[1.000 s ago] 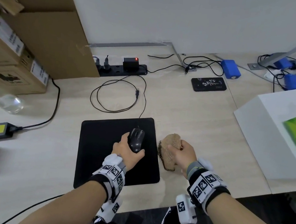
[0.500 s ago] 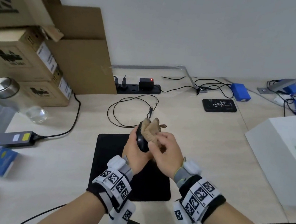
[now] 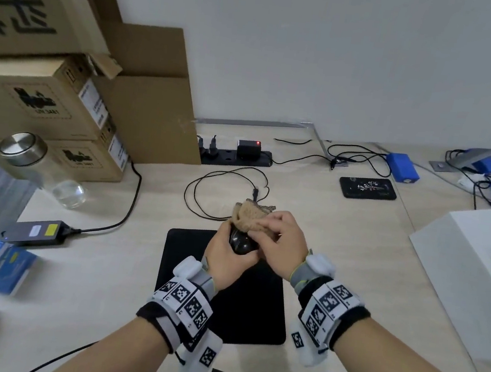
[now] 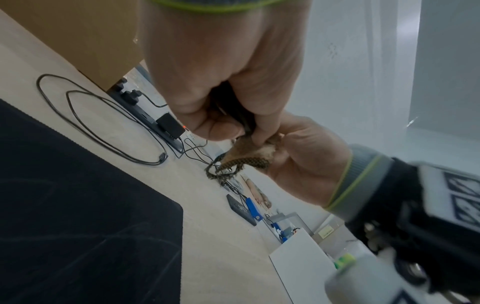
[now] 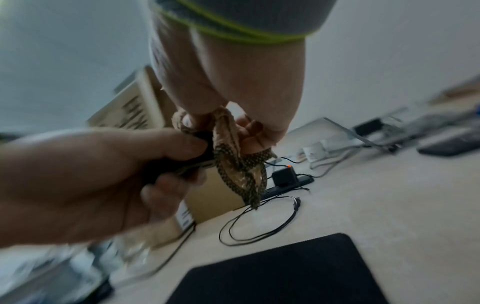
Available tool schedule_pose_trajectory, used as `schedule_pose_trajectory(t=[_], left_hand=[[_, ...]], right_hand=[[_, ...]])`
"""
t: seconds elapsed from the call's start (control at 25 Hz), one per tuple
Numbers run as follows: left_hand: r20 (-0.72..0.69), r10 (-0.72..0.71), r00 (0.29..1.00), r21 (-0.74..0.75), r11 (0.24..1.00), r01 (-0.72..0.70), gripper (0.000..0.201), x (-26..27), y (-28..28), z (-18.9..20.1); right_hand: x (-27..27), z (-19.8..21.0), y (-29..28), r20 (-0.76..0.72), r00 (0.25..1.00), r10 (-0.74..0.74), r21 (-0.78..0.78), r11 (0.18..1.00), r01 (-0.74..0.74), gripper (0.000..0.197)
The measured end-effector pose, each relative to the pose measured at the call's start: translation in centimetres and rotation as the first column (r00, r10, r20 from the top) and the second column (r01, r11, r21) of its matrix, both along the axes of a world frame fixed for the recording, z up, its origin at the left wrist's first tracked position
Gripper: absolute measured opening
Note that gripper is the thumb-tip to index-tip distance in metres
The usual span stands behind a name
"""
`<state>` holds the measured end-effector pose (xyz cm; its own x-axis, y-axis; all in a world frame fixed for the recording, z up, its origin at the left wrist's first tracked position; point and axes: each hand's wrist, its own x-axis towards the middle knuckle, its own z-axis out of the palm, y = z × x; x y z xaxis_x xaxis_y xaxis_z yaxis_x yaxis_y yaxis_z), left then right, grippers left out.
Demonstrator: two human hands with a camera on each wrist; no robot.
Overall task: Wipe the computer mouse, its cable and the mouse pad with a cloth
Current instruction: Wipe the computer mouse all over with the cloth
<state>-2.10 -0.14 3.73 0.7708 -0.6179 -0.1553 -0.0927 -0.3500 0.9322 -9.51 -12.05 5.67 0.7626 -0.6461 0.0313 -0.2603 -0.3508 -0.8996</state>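
My left hand (image 3: 224,253) grips the black mouse (image 3: 240,243) and holds it lifted above the black mouse pad (image 3: 248,317). Against the mouse's front my right hand (image 3: 280,246) pinches and presses a tan knitted cloth (image 3: 249,216). In the left wrist view the cloth (image 4: 244,162) hangs from the right fingers, and the mouse (image 4: 233,111) shows as a dark sliver inside the left fist. In the right wrist view the cloth (image 5: 239,168) drapes over the mouse (image 5: 182,166). The mouse cable (image 3: 203,186) lies coiled on the desk behind the pad.
Cardboard boxes (image 3: 46,103) stand at the back left, with a glass jar (image 3: 34,164) and a power adapter (image 3: 35,231) in front of them. A power strip (image 3: 235,156) lies by the wall. A white box (image 3: 469,277) sits at the right, a black card (image 3: 367,188) behind it.
The left hand lifted the mouse off the pad, and the right hand brought the cloth from the desk onto it. Since half a second ago the cloth has shifted slightly over the mouse's front.
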Motion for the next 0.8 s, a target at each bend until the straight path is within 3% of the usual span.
schedule_pose_trajectory(t=[0.12, 0.2, 0.36, 0.48, 0.64, 0.8], left_hand=[[0.025, -0.046, 0.999, 0.004, 0.999, 0.046, 0.077, 0.1, 0.2, 0.4], [0.01, -0.036, 0.999, -0.015, 0.999, 0.036, 0.077, 0.3, 0.2, 0.3], [-0.091, -0.029, 0.995, -0.093, 0.995, 0.02, 0.058, 0.9, 0.0, 0.3], [-0.107, -0.02, 0.994, -0.126, 0.992, 0.006, 0.054, 0.9, -0.1, 0.4], [-0.066, 0.04, 0.997, -0.117, 0.992, -0.048, 0.059, 1.1, -0.2, 0.3], [-0.048, -0.003, 0.999, -0.073, 0.997, -0.001, 0.076, 1.5, 0.1, 0.1]], right_hand=[[0.8, 0.6, -1.2, -0.055, 0.991, -0.123, 0.137, 0.982, 0.13, 0.016], [0.5, 0.8, -0.7, -0.041, 0.996, -0.085, 0.167, 0.982, 0.09, 0.005], [-1.4, 0.6, 1.2, 0.033, 0.989, 0.142, -0.061, 0.988, -0.14, 0.011], [-1.4, 0.4, 0.7, 0.094, 0.976, 0.195, -0.086, 0.978, -0.187, 0.013], [-0.2, 0.7, -0.4, 0.078, 0.988, 0.135, -0.012, 0.991, -0.134, 0.008], [1.4, 1.4, -1.6, 0.028, 0.998, -0.052, 0.038, 0.998, 0.051, 0.012]])
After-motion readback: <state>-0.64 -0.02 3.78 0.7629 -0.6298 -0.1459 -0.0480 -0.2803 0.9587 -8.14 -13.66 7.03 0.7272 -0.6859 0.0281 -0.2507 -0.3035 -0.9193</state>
